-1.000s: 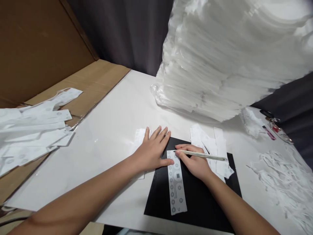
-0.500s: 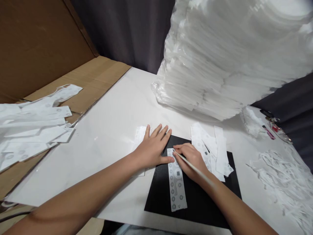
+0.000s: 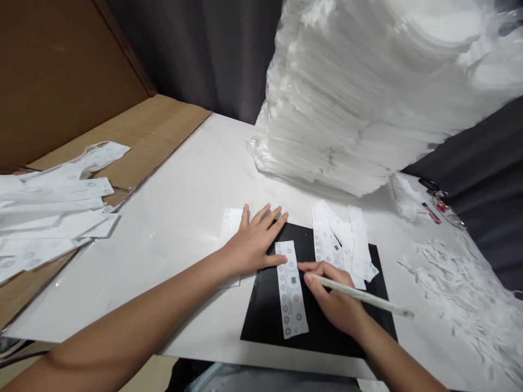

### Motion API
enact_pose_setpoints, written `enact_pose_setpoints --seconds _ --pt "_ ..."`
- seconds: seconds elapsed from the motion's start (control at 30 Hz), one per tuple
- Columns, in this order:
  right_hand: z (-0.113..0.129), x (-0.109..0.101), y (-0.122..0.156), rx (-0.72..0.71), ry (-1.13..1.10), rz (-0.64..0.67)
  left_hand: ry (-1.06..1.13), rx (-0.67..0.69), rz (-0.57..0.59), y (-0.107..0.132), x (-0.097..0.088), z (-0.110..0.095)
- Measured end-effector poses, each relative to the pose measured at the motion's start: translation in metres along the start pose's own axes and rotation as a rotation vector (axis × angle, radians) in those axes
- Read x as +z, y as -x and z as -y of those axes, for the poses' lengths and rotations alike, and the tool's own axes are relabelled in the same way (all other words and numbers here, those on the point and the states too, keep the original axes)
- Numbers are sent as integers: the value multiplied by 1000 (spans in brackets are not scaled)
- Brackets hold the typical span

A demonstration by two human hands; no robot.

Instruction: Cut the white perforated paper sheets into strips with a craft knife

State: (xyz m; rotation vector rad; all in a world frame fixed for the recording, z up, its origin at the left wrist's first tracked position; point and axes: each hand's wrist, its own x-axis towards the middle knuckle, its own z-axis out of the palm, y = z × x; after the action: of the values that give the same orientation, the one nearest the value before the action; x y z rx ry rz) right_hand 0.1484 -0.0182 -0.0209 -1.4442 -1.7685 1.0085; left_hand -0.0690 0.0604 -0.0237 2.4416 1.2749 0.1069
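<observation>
Black matting [image 3: 265,313] lies below the fingers of both hands, and on it, between them, rests a printed white strip [image 3: 289,305] marked with grey rings and a small dark square. The left hand [image 3: 256,244] is spread flat, its four fingers fanned apart and gripping nothing; its thumb reaches sideways onto the strip, near the far end, while most of the strip extends from the thumb toward the person. The right hand [image 3: 333,296] is curled, thumb and forefinger pinched round a pale slender tool [image 3: 368,296], whose long end slants back over the hand. The right fingertips are just beside the strip's right edge; whether the tool's tip touches it, I cannot tell.

Beyond the right knuckles, loose white strips [image 3: 359,242] overlap, partly on the matting. Another white piece [image 3: 231,222] shows partly from under the left hand. Well to the left of the left fingers, a heap of similar strips [image 3: 49,218] lies over cardboard [image 3: 163,117]. Past both sets of fingertips stands a plastic-wrapped white stack [image 3: 335,109]; well right of the right fingers, thin white offcuts [image 3: 453,288] lie tangled.
</observation>
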Motion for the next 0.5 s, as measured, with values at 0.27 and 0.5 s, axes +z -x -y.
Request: enact_pose_setpoints --seconds 0.27,0.5 --pt "-2 10 16 -159 62 9 23 214 169 8 2 -16" --pt "-4 14 15 -274 141 -13 38 216 199 8 4 -17"
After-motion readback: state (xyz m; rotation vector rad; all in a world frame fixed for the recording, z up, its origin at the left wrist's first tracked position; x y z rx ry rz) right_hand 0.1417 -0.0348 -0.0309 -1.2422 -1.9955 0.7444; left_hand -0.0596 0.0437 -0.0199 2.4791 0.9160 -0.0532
